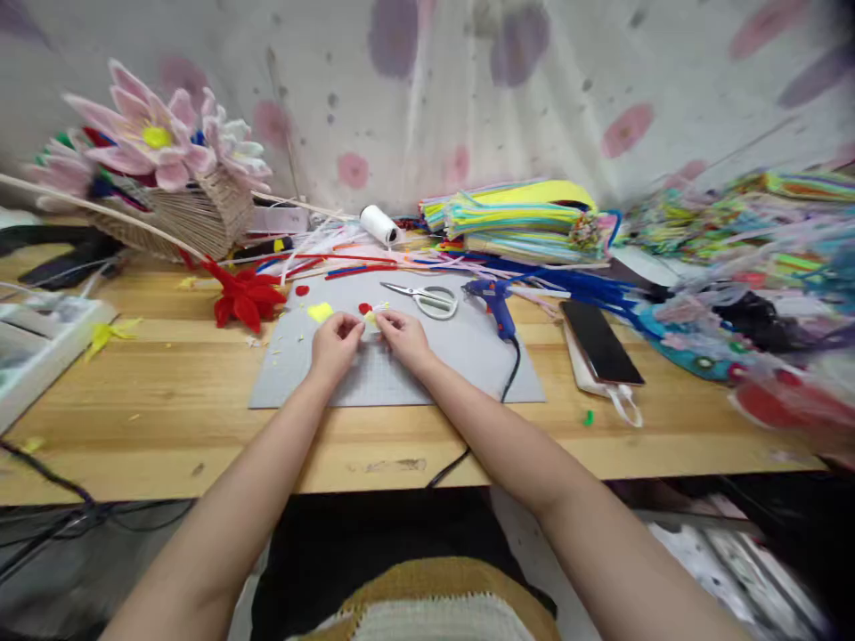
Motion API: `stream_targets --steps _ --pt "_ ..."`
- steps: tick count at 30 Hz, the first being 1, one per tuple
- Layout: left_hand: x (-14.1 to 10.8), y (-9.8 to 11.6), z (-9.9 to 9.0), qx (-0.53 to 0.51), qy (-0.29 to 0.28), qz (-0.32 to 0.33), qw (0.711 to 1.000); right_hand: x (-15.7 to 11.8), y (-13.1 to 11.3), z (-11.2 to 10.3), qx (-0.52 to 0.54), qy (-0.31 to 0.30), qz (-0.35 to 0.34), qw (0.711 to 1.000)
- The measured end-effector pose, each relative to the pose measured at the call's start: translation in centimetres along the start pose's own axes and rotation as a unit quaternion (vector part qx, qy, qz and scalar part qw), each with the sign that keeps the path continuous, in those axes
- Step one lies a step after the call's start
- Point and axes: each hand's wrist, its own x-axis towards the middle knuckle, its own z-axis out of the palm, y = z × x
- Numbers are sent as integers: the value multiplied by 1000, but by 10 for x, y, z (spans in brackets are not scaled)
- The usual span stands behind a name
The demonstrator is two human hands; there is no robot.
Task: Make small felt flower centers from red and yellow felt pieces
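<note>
Both hands meet over the grey cutting mat [394,378]. My right hand [403,336] pinches a small pale yellow piece [370,317] between thumb and fingers. Close on its left, my left hand [337,344] has its fingertips pressed together at the edge of that piece; whatever they hold is too small to make out. A small red piece [364,308] shows just beyond the fingertips. Left of them lie a yellow piece [320,312] and a red dot [302,290]. Silver scissors [427,298] rest behind my right hand.
A blue glue gun [495,307] lies on the mat's right, its cord running to the front edge. Beyond is a phone [601,343]. A red flower [246,298] sits left. Pipe cleaner bundles [521,218], a thread spool [379,225] and pink flowers [150,133] stand behind.
</note>
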Motion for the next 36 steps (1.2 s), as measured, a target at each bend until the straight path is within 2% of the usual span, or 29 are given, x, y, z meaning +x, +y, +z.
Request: stream_targets --steps 11,15,21,36 --pt "1 -1 1 -20 -2 -20 1000 -1 -1 1 32 -2 22 999" --pt "2 3 1 -71 -16 -51 996 0 1 0 40 -8 12 999" --pt "3 19 -4 -160 -13 -87 983 2 3 -1 31 -6 -14 999" --pt "3 19 -4 -173 1 -119 978 0 2 -1 -10 -24 -38 999"
